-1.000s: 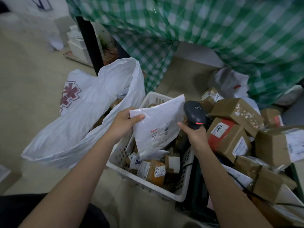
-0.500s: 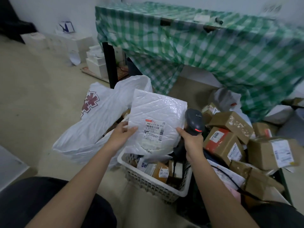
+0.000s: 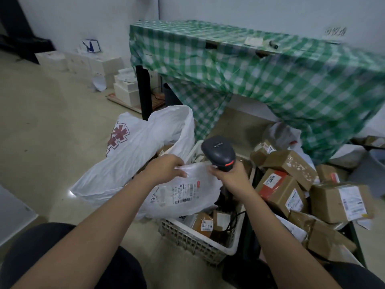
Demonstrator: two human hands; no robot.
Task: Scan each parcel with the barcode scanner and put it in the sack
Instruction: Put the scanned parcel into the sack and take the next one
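Note:
My left hand (image 3: 166, 168) grips the top edge of a white plastic mailer parcel (image 3: 185, 195), which lies tilted flat with its barcode label facing up, over the near left corner of the white basket (image 3: 193, 240). My right hand (image 3: 231, 178) holds the black barcode scanner (image 3: 218, 152) upright by its handle, just right of the parcel's top edge. The white sack (image 3: 133, 155) with a red star print lies open on the floor left of the basket, behind my left hand.
Small brown parcels fill the basket. A pile of cardboard boxes (image 3: 291, 184) crowds the right side. A table under a green checked cloth (image 3: 260, 76) stands behind. White boxes (image 3: 125, 90) sit by the far wall. Bare floor stretches to the left.
The mailer was held upright facing me; now it is tipped down flat and lower, toward the sack side. The scanner hand stays about where it was. The view has lifted upward.

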